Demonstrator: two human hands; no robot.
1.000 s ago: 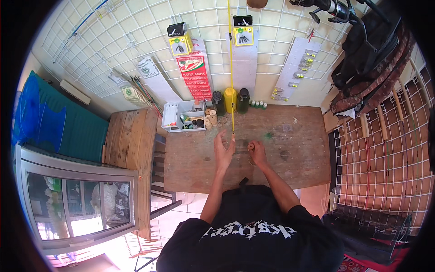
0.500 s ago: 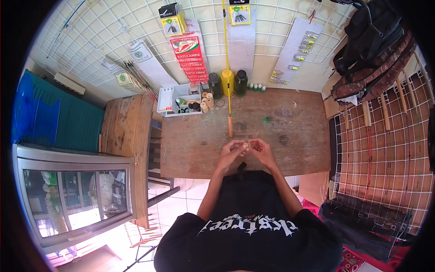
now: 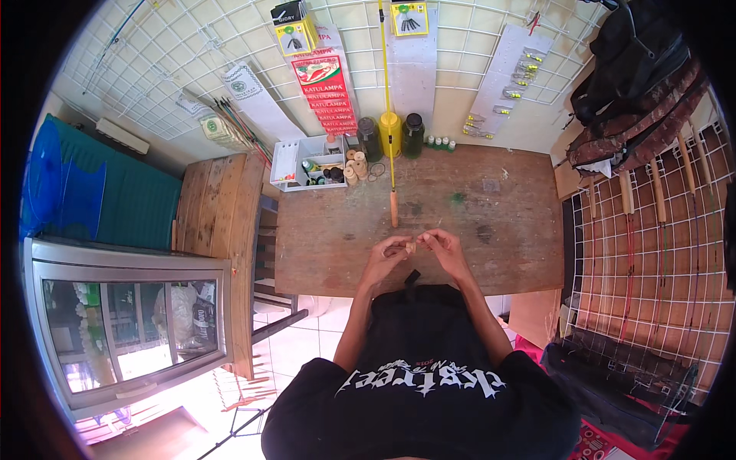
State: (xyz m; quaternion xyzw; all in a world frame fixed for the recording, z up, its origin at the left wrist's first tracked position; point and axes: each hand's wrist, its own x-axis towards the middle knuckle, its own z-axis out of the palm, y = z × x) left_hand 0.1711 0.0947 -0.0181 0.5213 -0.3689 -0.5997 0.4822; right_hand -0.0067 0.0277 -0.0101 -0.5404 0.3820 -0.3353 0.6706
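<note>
My left hand (image 3: 384,258) is closed round a small tan cork piece (image 3: 410,247) near the front of the wooden table (image 3: 498,253). My right hand (image 3: 445,251) is pinched just right of the cork; whatever its fingertips hold is too small to make out. Beyond my hands, a yellow fishing rod (image 3: 389,92) with a cork grip (image 3: 395,208) stands upright from the table against the wall side. At the back left are a white compartment organizer (image 3: 286,165) and several cork rings (image 3: 355,167).
Dark bottles (image 3: 412,136), a yellow container (image 3: 391,126) and small bottles (image 3: 440,144) line the table's back. Packets hang on the wall grid (image 3: 199,46). Rods (image 3: 655,188) and bags (image 3: 621,77) are on the right, a glass cabinet (image 3: 126,322) on the left.
A second ago my left hand was up at the rod and my right held a cork; both hands have come together toward me around the cork, and the rod's cork grip is now uncovered.
</note>
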